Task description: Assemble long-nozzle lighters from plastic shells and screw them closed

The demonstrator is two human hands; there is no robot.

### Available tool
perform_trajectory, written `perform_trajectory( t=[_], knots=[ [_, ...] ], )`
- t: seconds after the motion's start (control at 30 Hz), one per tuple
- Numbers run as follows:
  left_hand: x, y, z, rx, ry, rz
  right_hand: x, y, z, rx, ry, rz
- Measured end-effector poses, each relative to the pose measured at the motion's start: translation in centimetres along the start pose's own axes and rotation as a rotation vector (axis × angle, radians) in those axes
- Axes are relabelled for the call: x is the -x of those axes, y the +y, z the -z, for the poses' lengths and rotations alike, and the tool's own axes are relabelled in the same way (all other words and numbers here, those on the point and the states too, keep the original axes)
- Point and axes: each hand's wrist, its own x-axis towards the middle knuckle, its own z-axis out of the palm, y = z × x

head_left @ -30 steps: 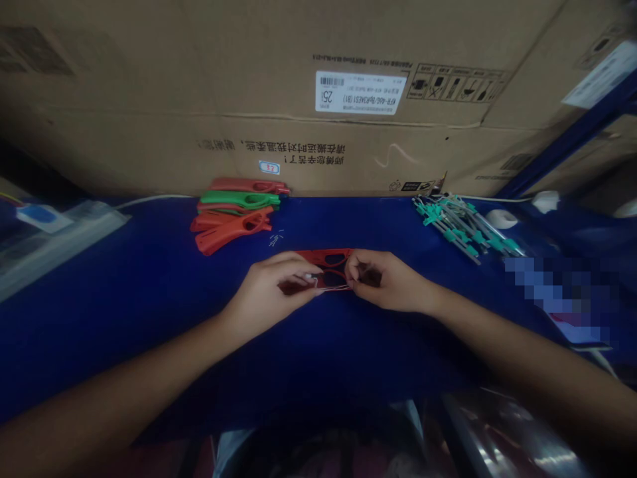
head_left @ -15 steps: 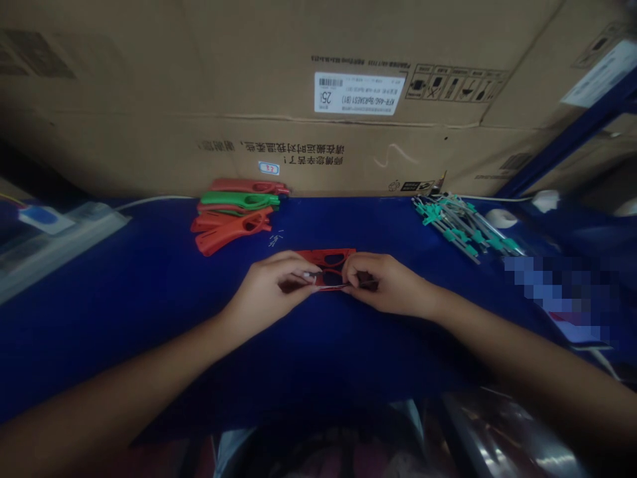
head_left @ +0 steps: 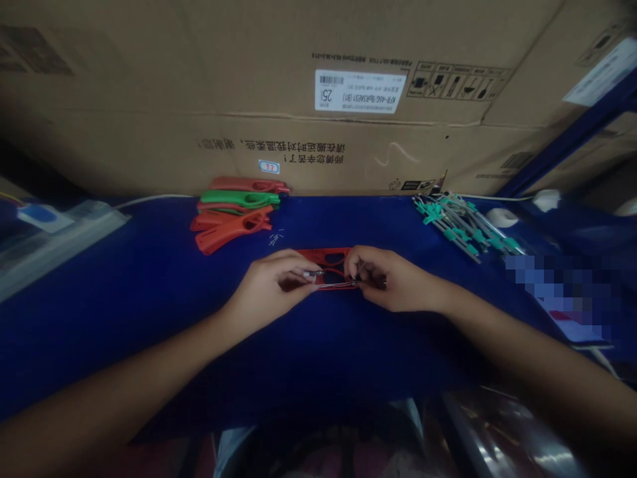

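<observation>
Left hand [head_left: 266, 283] and right hand [head_left: 397, 283] clench a red plastic frame [head_left: 328, 257] and a thin metal wire [head_left: 338, 284] between their fingertips, mid-way across a blue-covered tabletop [head_left: 149, 338], open room either side; stacked red and green frames [head_left: 233, 212] and teal-and-grey parts [head_left: 462, 226] lie beyond.

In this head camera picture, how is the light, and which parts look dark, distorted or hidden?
Head view: dim light, the lower edge in dark shadow, the wide lens bends the carton and the blue table cover, and a pixelated patch hides the table's right side.
</observation>
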Motion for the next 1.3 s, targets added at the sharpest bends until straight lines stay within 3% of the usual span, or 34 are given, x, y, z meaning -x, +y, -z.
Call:
perform_trajectory(
  t=[0.17, 0.3, 0.57, 0.77, 0.9, 1.3],
  knots=[
    [0.0, -0.1, 0.0, -0.002, -0.005, 0.007, -0.2, 0.1, 0.7, -0.145, 0.061, -0.099],
    [0.0, -0.2, 0.0, 0.019, -0.001, 0.004, -0.2, 0.4, 1.0, 0.018, 0.109, -0.052],
    [-0.2, 0.1, 0.0, 0.032, -0.003, 0.002, 0.0, -0.1, 0.3, 0.269, -0.025, 0.096],
    [-0.2, 0.1, 0.1, -0.034, 0.0, -0.007, 0.2, -0.1, 0.9, 0.397, 0.015, 0.032],
    [-0.1, 0.0, 0.2, -0.115, -0.004, -0.029, 0.4, -0.1, 1.7, 0.433, -0.034, -0.011],
    [-0.1, 0.2, 0.4, -0.227, -0.001, -0.032, 0.4, 0.0, 1.8, 0.431, -0.048, 0.008]
  ],
)
